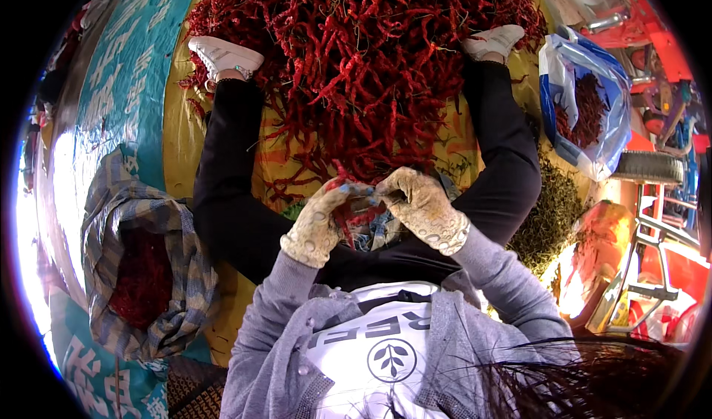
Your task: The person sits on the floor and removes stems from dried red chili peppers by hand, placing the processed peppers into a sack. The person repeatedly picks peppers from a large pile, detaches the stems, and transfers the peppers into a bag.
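Note:
My left hand, in a cream glove with bare or blue-tipped fingertips, is closed around several red chili peppers. My right hand, gloved in the same soiled cream fabric, meets it with thumb and forefinger pinched together. Whatever lies in that pinch is too small to tell; a pepper stem is possible. Both hands are over my lap, between my black-trousered legs. Just beyond them spreads a large heap of red chili peppers, reaching past my white shoes.
Left of me stands a checked cloth sack with red peppers inside. At the right are a blue-and-white plastic bag of darker peppers, a pile of green-brown stems, a rubber wheel and a metal frame. Yellow sheeting covers the ground.

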{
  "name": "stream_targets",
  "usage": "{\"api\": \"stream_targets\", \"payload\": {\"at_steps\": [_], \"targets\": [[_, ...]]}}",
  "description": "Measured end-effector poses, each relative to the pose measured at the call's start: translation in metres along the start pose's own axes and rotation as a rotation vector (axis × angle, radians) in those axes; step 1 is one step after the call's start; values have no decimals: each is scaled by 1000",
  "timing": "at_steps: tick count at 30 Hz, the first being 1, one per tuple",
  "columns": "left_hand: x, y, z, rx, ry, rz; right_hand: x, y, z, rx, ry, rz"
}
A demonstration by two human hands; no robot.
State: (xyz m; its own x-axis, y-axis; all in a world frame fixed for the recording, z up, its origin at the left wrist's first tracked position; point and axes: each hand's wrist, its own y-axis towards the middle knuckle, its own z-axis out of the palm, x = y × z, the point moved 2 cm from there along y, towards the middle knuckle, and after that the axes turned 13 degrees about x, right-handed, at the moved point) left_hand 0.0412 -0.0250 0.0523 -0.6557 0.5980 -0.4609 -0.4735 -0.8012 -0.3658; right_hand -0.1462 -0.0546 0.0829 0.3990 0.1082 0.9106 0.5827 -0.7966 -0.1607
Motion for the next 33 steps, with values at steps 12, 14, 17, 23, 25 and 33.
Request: {"api": "stream_targets", "payload": {"at_steps": [12, 14, 17, 23, 25, 33], "targets": [[20, 23, 18, -26, 140, -119, -11, 7, -5, -204, 538, 154], [24, 22, 12, -46, 169, -67, -20, 6, -1, -202, 753, 235], [27, 20, 15, -37, 196, 0, -17, 2, 11, -75, 538, 282], [49, 20, -2, -68, 225, -48, -29, -2, 28, -195, 179, 306], [50, 14, 0, -87, 270, -64, -35, -9, 30, -119, 487, 411], [30, 11, 29, 221, 1250, 350, -27, -44, 27, -105, 1549, 428]]}}
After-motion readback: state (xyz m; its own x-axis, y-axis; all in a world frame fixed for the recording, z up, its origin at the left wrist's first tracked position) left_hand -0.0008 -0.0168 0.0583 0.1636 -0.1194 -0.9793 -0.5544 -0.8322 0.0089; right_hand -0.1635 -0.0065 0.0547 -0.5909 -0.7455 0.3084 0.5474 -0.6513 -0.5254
